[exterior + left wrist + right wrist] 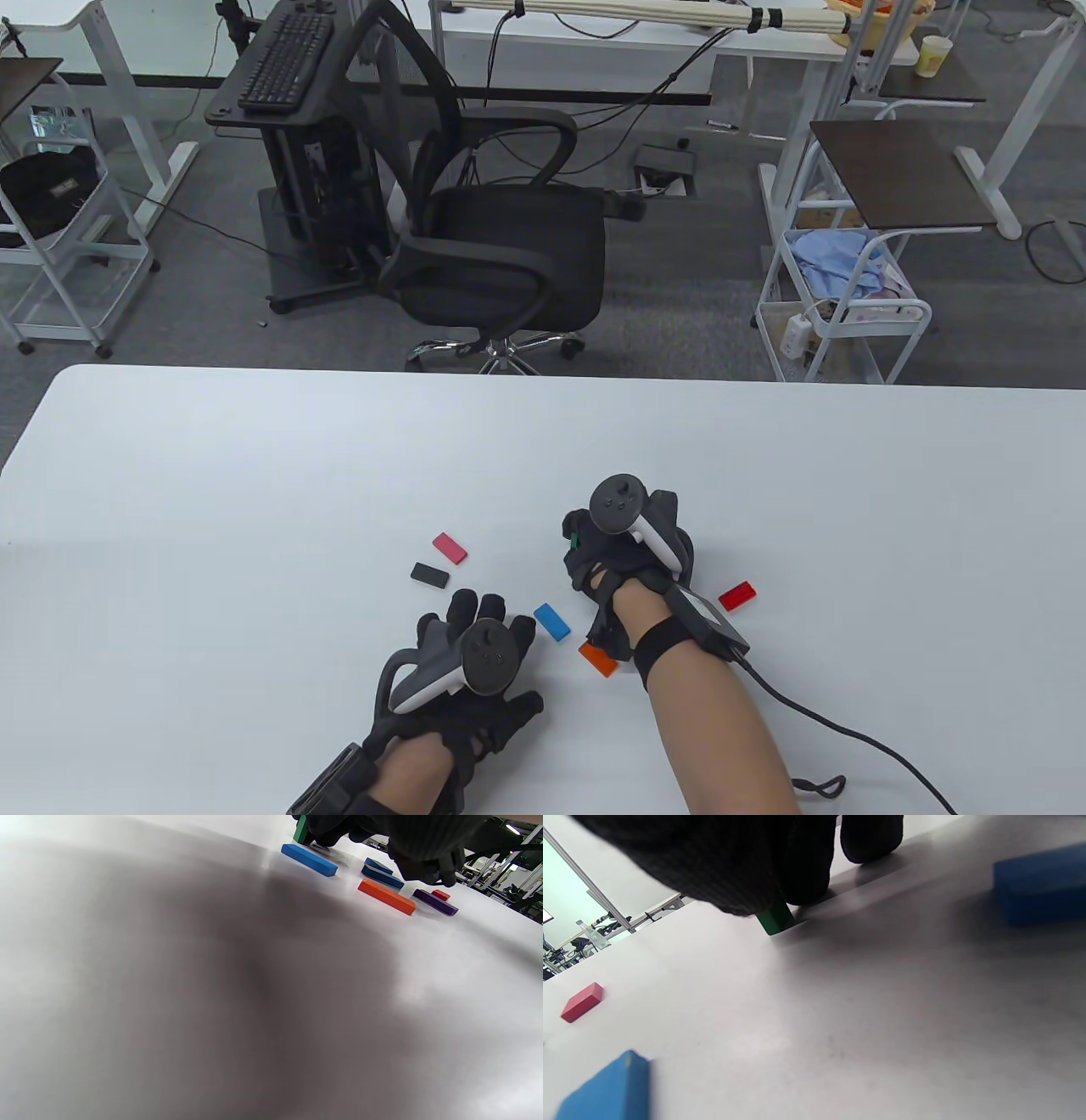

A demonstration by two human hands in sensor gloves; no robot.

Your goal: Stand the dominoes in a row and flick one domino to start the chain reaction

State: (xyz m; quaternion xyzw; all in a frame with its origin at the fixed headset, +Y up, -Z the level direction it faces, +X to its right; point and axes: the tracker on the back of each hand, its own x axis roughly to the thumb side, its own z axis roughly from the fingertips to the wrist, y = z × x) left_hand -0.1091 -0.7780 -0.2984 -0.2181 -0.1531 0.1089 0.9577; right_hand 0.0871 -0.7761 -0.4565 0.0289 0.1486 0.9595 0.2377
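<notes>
Behind your white table (254,475) stood: one black mesh office chair (501,246); a black keyboard (284,59) on a dark stand; white wire carts (840,314), one at each side; white desks (679,42) at the back. You had grey carpet (212,280) underfoot, crossed by loose cables.

- Left hand (462,671): black knit sensor glove, grey-and-white tracker strapped on its back (much like a VR controller).
- Right hand (624,552): same glove and tracker; beside the tracker, a black wrist strap, boxy module, trailing black cable.
</notes>
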